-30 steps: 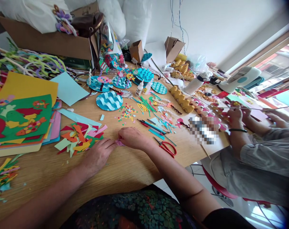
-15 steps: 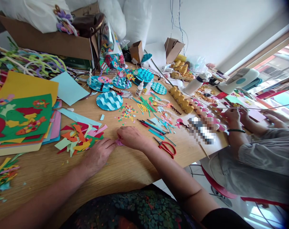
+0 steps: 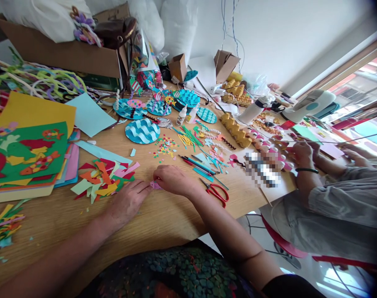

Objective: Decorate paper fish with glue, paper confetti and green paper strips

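A small pink paper piece [image 3: 156, 185] lies on the wooden table between my hands. My left hand [image 3: 131, 201] rests on the table with its fingers together, their tips at the left edge of the pink piece. Over the piece's right side, my right hand [image 3: 172, 179] is bent down with its fingers pinched; anything between those fingertips is too small to make out. Coloured paper scraps [image 3: 106, 178] lie just beyond my left hand. Small paper dots [image 3: 166, 145] are scattered beyond my right hand, and red-handled scissors [image 3: 217, 193] lie to its right.
Pens [image 3: 199, 164] lie beyond my right hand. Blue wavy paper discs [image 3: 142, 131] and two glue bottles [image 3: 182, 116] stand farther back. Stacked coloured sheets [image 3: 59, 165] are at the left. At the right, another person's hands [image 3: 303, 151] work near a white bottle [image 3: 252, 111].
My right hand has lifted and shifted very slightly, showing a little more of the pink piece. My left hand stays in place.
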The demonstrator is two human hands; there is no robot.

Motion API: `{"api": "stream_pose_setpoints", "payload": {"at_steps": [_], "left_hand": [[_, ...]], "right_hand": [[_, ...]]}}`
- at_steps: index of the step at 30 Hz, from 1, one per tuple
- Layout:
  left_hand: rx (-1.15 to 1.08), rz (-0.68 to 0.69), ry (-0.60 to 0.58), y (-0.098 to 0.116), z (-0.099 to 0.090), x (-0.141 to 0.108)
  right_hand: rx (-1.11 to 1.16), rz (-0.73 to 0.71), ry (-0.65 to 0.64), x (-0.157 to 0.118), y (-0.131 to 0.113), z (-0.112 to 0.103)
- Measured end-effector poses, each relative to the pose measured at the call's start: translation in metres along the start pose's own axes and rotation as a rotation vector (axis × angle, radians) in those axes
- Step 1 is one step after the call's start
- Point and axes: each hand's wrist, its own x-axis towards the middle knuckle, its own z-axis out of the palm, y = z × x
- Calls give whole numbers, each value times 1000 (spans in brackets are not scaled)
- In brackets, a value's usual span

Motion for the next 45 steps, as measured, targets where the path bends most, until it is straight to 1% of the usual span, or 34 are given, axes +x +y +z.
{"api": "stream_pose_setpoints", "payload": {"at_steps": [3, 6, 10, 11, 13, 16, 18, 23, 27, 33, 38, 41, 45], "left_hand": [[32, 2, -10, 1, -1, 0], [76, 14, -4, 2, -2, 0], [112, 10, -3, 2, -1, 0], [117, 14, 4, 1, 0, -1], [123, 27, 25, -1, 3, -2], [126, 35, 50, -4, 8, -4], [122, 51, 70, -6, 9, -5], [107, 87, 110, -7, 8, -4], [110, 86, 123, -7, 5, -4], [79, 70, 130, -7, 2, -3], [83, 90, 136, -7, 0, -2], [82, 85, 158, -6, 0, -2], [60, 75, 154, -6, 0, -1]], "right_hand": [[-9, 6, -17, 3, 0, 4], [-2, 11, -4, 5, 0, 5], [16, 22, -9, 3, 1, 3], [26, 32, 4, 1, 3, 1], [50, 76, 72, -3, 9, -5], [73, 196, 189, -6, 23, -14], [75, 250, 217, -4, 32, -16], [51, 239, 144, 17, 43, -11], [11, 272, 137, 29, 49, -8], [1, 249, 105, 35, 53, -11], [-32, 200, 80, 40, 54, -11], [-52, 198, 68, 44, 54, -11], [-65, 206, 46, 46, 54, -10]]}}
